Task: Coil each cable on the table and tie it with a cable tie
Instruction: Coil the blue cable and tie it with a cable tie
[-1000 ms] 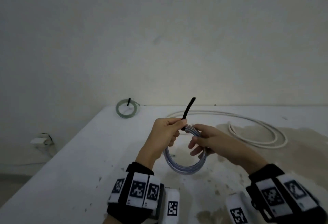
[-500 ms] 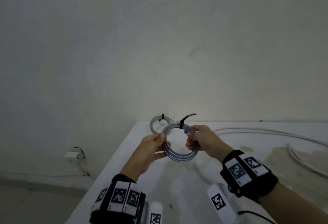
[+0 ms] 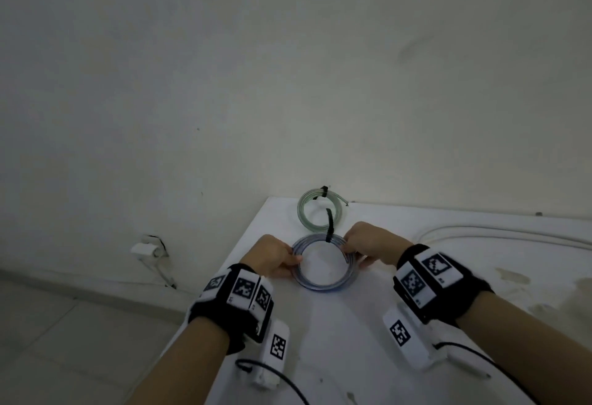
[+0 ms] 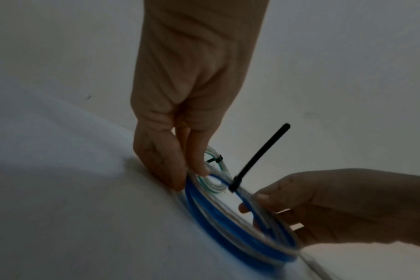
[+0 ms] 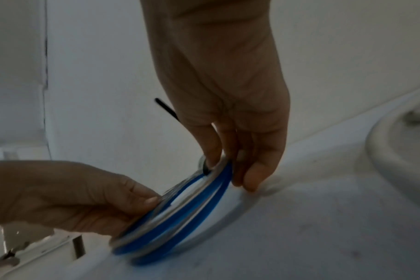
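A coil of blue and clear cable [image 3: 320, 287] is held between both hands, low over the white table [image 3: 352, 340] near its back left corner. My left hand [image 3: 293, 260] pinches its left rim and my right hand [image 3: 347, 249] pinches its right rim. A black cable tie [image 3: 329, 225] wraps the coil's far side, its tail sticking up. In the left wrist view, the left fingers [image 4: 178, 176] clamp the coil [image 4: 228, 217] beside the tie [image 4: 259, 157]. In the right wrist view, the coil [image 5: 180, 212] is tilted. A loose white cable [image 3: 480, 234] lies at the right.
A green-tinted coil [image 3: 304, 215] tied with a black tie lies at the table's back left corner, just behind the blue coil. The table's left edge [image 3: 237, 250] is beside my left hand. The wall stands close behind. A white wall box [image 3: 144, 249] sits low on the left.
Both hands have carried the blue coil left and down, close to the tied green coil. My left hand went from the tie's tail to the coil's left rim. The coil now lies flatter.
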